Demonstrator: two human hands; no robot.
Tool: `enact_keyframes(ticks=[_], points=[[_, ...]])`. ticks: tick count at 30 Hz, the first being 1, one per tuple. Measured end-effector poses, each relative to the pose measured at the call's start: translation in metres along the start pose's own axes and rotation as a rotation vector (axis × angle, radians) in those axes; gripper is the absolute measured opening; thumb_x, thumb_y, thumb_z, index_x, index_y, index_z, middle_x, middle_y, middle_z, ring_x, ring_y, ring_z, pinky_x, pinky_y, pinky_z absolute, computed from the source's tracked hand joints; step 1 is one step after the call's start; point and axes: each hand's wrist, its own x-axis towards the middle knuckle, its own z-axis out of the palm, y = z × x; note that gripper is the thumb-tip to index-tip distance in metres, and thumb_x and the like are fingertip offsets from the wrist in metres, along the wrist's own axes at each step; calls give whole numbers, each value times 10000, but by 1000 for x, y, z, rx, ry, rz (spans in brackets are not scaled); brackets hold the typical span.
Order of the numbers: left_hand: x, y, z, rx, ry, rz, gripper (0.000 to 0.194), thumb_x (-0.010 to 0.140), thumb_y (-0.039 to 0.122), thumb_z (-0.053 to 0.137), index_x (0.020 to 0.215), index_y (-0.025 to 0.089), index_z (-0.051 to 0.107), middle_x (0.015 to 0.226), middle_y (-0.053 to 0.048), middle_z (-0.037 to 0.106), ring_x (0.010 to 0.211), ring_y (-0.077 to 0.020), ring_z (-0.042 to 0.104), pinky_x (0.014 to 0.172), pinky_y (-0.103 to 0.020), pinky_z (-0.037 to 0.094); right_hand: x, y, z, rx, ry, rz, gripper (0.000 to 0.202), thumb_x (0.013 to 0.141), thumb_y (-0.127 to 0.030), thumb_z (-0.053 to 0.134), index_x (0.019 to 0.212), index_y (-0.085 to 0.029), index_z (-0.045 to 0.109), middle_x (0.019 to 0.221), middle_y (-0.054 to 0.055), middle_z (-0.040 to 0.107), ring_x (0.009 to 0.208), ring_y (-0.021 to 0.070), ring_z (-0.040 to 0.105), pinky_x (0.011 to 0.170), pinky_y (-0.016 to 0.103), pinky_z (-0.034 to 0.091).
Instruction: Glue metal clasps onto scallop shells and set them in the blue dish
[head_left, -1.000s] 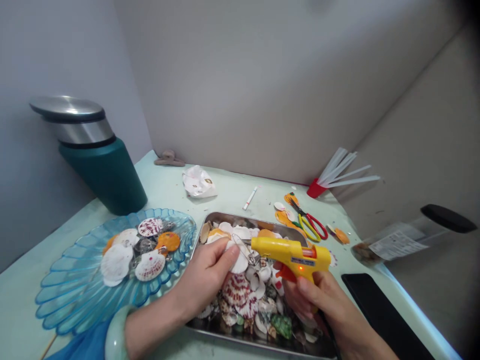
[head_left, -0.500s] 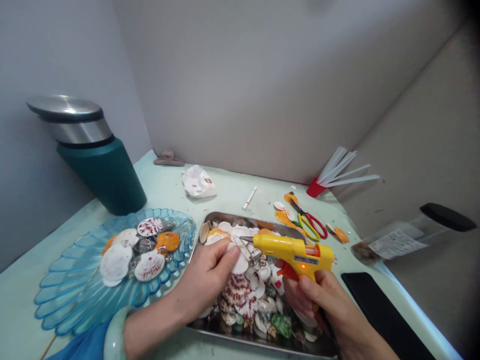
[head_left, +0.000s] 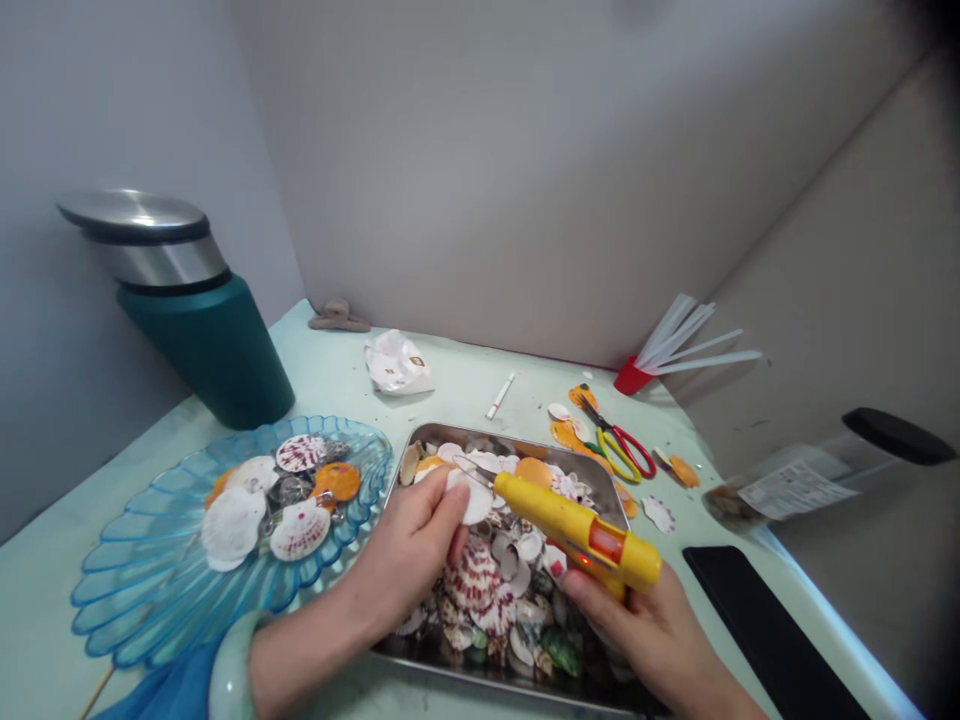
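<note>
Between the thumb and fingers of my left hand [head_left: 416,535], a white seashell [head_left: 478,500] is held over the tray. My right hand [head_left: 656,635] is wrapped round a yellow hot glue gun [head_left: 555,508], its small light glowing orange-red. The gun's metal nozzle points left, close to the shell; whether the two touch, I cannot tell. A thin wire shows by the nozzle. Below both hands lies a metal tray [head_left: 517,436] full of mixed shells, among them a large red-and-white striped scallop shell [head_left: 474,578] and a green stone-like piece [head_left: 561,650].
To the left, a blue scalloped glass dish [head_left: 142,560] holds shells, with a green bottle [head_left: 214,350] behind. Scissors [head_left: 619,450] lie amid orange shells at right. Glue sticks stand in a red cup [head_left: 634,377]. A black phone [head_left: 765,630] and a clear jar [head_left: 795,485] are at far right.
The glue gun has tilted, its rear dropping and its nozzle shifting left and slightly up. My left hand has turned the shell a little.
</note>
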Motion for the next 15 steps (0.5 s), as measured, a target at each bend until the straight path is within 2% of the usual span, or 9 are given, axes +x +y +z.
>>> enact_keyframes(ticks=[5, 11, 15], points=[[-1, 1, 2, 1, -13, -45, 415, 925, 468, 361, 613, 205, 438, 471, 60, 469, 384, -83, 362, 393, -209, 246, -3, 8, -2, -109, -2, -73, 171, 836, -325, 633, 950, -203, 666, 774, 26, 680, 745, 209, 660, 663, 254, 538], [-3, 5, 2, 104, -11, 7, 450, 923, 446, 374, 553, 197, 435, 435, 60, 420, 392, -86, 366, 414, -205, 283, -2, 4, -1, -129, -10, -99, 126, 839, -321, 627, 895, -211, 648, 733, 7, 635, 698, 183, 631, 624, 231, 517], [-1, 4, 1, 52, 35, -8, 431, 920, 445, 375, 573, 199, 438, 446, 56, 453, 387, -88, 373, 404, -205, 281, 0, -1, 3, -87, 57, -110, 114, 826, -320, 641, 874, -217, 646, 712, -3, 624, 611, 153, 590, 575, 218, 494]])
